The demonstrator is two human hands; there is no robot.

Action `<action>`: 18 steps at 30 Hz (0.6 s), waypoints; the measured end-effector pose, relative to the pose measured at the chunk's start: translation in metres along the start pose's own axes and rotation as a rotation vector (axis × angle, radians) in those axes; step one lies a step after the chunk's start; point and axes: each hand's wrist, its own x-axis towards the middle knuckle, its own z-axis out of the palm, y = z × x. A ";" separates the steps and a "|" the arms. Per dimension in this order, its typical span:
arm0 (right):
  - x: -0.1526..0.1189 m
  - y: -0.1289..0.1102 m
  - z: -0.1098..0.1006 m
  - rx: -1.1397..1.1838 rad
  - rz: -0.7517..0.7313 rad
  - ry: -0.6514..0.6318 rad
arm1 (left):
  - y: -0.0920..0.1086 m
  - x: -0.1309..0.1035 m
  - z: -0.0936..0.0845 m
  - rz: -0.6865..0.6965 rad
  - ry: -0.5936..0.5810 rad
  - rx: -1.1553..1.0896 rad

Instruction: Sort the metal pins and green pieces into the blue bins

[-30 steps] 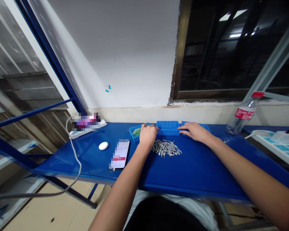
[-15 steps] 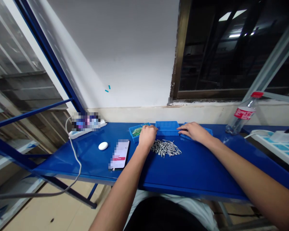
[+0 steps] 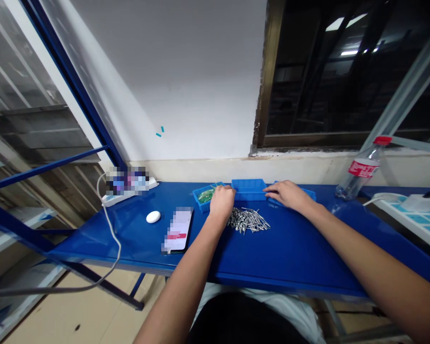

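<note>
From here I see 3 blue bins in a row at the back of the blue table. The left hand is bent between the left bin, which holds green pieces, and the middle bin; I can't tell whether it pinches anything. The right hand, fingers loosely extended, is over the right bin. The metal screws lie heaped in front of the middle bin.

No writing can be read. Near the desk's back edge, the bottle label is too blurred.
</note>
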 end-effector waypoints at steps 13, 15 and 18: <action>0.004 0.000 -0.001 -0.030 0.007 -0.033 | 0.002 -0.002 0.001 -0.001 0.050 0.000; 0.002 -0.003 -0.004 -0.041 0.031 -0.055 | 0.002 -0.009 -0.005 -0.006 0.125 0.003; -0.001 -0.011 -0.011 -0.082 0.091 -0.083 | -0.002 -0.020 -0.016 -0.144 0.252 0.067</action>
